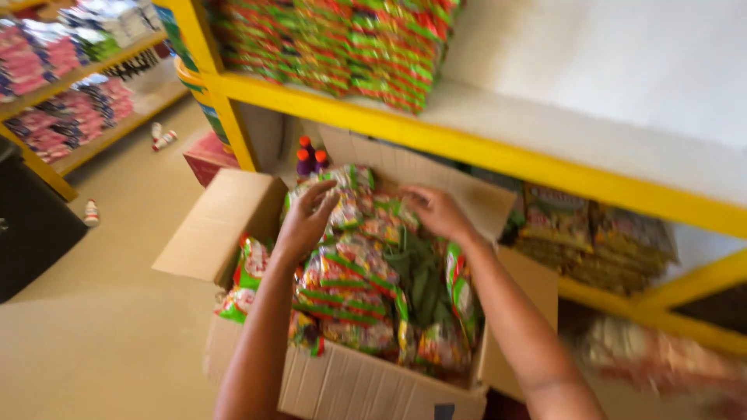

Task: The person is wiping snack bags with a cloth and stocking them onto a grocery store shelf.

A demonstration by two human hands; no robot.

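While curled loosely, both hands' fingers (pixel 320 196) touching snack packets (pixel 350 272), cardboard box (pixel 342 385)

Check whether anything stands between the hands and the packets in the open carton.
Nothing visible does. The left hand and right hand are already on the packets at the far end of the carton, whose flaps are folded outward.

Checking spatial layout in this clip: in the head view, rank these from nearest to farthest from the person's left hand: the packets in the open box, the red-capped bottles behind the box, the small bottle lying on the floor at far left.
1. Packets, under the left hand, in the cardboard box.
2. Red-capped bottles, just behind the box.
3. Small bottle on the floor, far left.
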